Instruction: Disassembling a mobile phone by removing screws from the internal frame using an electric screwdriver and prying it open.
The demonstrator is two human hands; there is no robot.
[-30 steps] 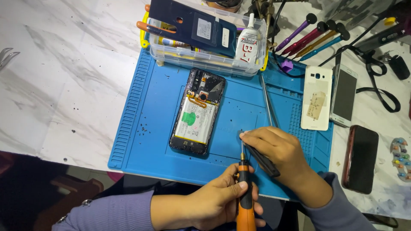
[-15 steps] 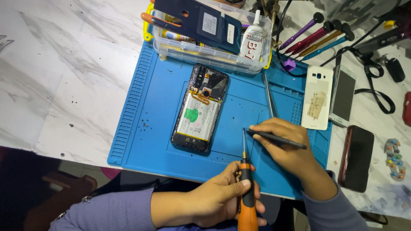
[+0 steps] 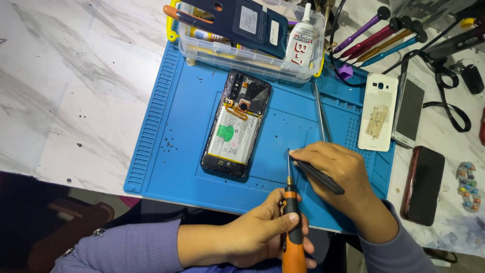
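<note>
The left hand [image 3: 257, 235] is nearest to the camera, with its fingers clamped around an orange and black screwdriver [image 3: 293, 230] that stands almost upright, the thin bit pointing away from the person. The right hand [image 3: 336, 177] is just beyond it; its fingers are closed on black tweezers [image 3: 318, 177] and also pinch at the bit tip [image 3: 289, 154], where something very small may be held, but it is too small to tell. It seems the person is seating a tiny part on the tip, so the driver should be kept steady and low above the blue mat [image 3: 166, 126], where a dropped piece would stay. The open phone [image 3: 235, 129], back cover off and battery showing, lies on the mat to the left of the tip, not touched. Farther away a clear plastic box [image 3: 242, 53] with a glue tube [image 3: 301, 38] stands at the mat's far edge, and more phones [image 3: 376, 111] lie on the desk [image 3: 76, 76] at right.
</note>
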